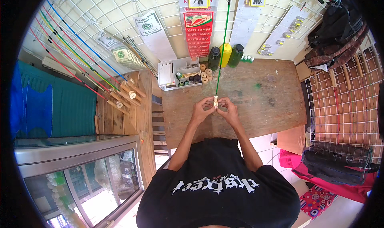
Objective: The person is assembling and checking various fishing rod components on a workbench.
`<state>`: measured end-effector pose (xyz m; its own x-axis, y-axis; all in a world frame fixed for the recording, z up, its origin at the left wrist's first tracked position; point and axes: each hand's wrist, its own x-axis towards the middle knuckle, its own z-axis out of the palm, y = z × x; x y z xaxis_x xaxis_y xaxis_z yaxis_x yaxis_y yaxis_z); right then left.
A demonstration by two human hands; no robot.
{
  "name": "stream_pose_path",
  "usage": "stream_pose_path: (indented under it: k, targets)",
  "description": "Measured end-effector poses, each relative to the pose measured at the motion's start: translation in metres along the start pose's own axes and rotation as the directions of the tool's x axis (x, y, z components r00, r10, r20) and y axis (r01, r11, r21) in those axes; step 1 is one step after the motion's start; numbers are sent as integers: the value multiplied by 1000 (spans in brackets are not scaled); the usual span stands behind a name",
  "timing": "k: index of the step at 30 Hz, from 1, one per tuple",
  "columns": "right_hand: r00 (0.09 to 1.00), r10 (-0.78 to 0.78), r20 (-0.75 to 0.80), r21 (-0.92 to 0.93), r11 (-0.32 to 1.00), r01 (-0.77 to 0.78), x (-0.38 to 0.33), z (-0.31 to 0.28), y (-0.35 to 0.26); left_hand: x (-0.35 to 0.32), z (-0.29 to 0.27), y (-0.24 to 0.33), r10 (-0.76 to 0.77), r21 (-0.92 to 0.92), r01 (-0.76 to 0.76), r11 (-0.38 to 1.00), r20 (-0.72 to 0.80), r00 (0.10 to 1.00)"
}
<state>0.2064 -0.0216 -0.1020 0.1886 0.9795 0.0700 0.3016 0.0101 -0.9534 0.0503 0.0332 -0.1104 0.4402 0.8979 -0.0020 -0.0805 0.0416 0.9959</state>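
Observation:
A thin green fishing rod [224, 40] rises from between my hands toward the far wall rack, above the wooden table. At its near end sits a pale, cream-coloured handle piece [216, 104]. My left hand [203, 109] pinches this end from the left, thumb and fingertips closed on it. From the other side, my right hand [228, 109] grips the same end, its fingertips close to those of the left. Exactly which part each fingertip presses is too small to make out.
Beyond my hands on the table [264, 104] are a grey organizer box [182, 74], several cork rings [206, 74], two dark bottles and a yellow bottle [225, 55]. Several coloured rods [76, 52] lean at left beside a glass cabinet [80, 152]. A wire grid with hanging packets [198, 32] stands behind.

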Motion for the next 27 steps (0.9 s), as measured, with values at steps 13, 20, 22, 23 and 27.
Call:
stream_pose_path:
  k: [13, 20, 22, 23, 27]
  targets:
    - [923, 245, 296, 488, 792, -367, 13, -12, 22, 2, -3, -3, 25, 10, -25, 1000, 10, 1000]
    - [983, 151, 103, 461, 869, -182, 0, 15, 49, 4, -2, -12, -9, -158, 11, 987, 15, 1000]
    - [988, 143, 54, 453, 879, -152, -2, 22, 48, 3, -2, -14, -14, -151, 16, 988, 10, 1000]
    - [991, 132, 4, 443, 888, -120, -3, 25, 47, 3, -2, -14, -17, -144, 18, 989, 7, 1000]
    - [988, 155, 9, 434, 889, -144, 4, 25, 38, 3, -5, -13, -22, -128, 24, 991, 18, 1000]
